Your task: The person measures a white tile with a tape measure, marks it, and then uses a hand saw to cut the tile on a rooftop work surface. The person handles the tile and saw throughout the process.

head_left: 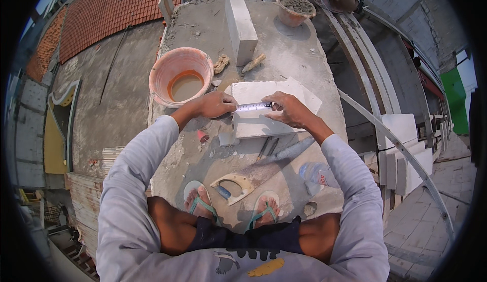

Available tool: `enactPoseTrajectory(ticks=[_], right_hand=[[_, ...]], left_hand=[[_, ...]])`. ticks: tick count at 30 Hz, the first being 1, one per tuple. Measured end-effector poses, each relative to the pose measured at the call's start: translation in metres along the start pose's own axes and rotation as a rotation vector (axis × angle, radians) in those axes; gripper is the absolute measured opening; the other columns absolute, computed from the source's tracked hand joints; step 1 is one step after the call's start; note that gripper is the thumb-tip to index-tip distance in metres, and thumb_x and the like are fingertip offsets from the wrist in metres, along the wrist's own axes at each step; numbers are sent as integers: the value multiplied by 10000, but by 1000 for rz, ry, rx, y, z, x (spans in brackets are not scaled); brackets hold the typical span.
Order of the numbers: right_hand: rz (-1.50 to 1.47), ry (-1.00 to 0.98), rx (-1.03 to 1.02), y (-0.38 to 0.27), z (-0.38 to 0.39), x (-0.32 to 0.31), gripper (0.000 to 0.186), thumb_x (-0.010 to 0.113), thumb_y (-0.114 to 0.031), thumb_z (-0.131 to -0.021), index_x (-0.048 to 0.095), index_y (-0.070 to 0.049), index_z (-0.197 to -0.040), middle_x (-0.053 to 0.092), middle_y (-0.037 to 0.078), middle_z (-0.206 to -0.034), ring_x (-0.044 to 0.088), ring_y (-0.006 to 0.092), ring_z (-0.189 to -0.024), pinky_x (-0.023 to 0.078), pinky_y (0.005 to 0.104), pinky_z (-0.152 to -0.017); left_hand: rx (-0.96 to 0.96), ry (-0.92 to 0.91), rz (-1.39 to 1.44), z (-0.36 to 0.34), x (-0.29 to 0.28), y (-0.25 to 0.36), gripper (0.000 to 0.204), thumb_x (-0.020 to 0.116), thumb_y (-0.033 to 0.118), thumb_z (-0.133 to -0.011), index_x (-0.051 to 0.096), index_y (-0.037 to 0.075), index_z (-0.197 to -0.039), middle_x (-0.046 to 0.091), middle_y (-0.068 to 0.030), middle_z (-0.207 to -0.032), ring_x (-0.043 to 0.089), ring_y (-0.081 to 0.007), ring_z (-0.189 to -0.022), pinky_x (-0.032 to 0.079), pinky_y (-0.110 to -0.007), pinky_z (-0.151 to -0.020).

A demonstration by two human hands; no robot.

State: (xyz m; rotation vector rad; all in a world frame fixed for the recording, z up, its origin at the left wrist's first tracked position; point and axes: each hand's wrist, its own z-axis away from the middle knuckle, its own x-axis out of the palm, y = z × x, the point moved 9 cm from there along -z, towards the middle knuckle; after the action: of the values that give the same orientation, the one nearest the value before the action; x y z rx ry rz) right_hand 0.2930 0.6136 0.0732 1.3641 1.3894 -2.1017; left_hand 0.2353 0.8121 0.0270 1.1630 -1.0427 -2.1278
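two hands [217,105] [289,111], tape [252,107] at edge of block [256,122]

PASSAGE: between upright block [240,21] and mortar bucket [289,16] | OBSTACLES: flat block [257,124], centre; orange bucket [170,71], left

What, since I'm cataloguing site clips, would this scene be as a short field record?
Left hand: gripping the left end of a measuring tape
Right hand: gripping its right end
Under tape: white block, lying flat
Bucket: orange, holding cloudy liquid, left of the block
Saw: on the block's near side
Bottle: clear, right of the saw
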Motion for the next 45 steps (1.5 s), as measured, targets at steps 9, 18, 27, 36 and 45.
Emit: enactPoseTrajectory(ticks=[9, 18, 27, 36, 45], right_hand=[[120, 201, -40, 31, 1, 5, 316, 697, -158, -1008, 702, -94, -1317, 710, 129, -1216, 696, 358, -1123, 566, 465, -975], [155, 476, 226, 110, 23, -37, 272, 626, -70, -1013, 715, -81, -1269, 725, 147, -1248, 692, 386, -1150, 551, 480, -994], [163, 674, 607, 214, 79, -25, 332, 561, -72, -1056, 711, -67, -1351, 748, 229, -1222, 724, 407, -1137, 554, 461, -994], [-54, 691, 763, 217, 57, -13, 436, 507, -121, -1097, 592, -98, -1524, 728, 277, -1283, 719, 438, -1162, 551, 506, -1015], [178, 618, 687, 206, 51, -16, 444, 573, -136, -1056, 614, -130, -1498, 689, 239, -1243, 710, 429, -1111, 571, 529, -957]], left_hand=[[-51, -90, -64, -22, 1, -25, 410, 515, 365, -1044, 711, 8, -997, 715, -116, -899, 656, -242, -821, 532, -391, -800], [-178, 43, -430, -58, -26, -56, 528, 500, 448, -1006, 767, 12, -1134, 731, -297, -1163, 700, -458, -1046, 515, -514, -985], [-233, -20, -399, -54, 2, -54, 534, 560, 445, -974, 763, -46, -1025, 741, -299, -1020, 706, -430, -956, 524, -502, -914], [-312, 18, -161, -38, 15, -47, 441, 595, 370, -958, 773, -34, -958, 732, -226, -836, 677, -293, -778, 517, -453, -807], [-165, -28, -266, -40, 15, -63, 425, 583, 373, -984, 782, 8, -1076, 767, -224, -1015, 721, -339, -964, 526, -457, -895]])
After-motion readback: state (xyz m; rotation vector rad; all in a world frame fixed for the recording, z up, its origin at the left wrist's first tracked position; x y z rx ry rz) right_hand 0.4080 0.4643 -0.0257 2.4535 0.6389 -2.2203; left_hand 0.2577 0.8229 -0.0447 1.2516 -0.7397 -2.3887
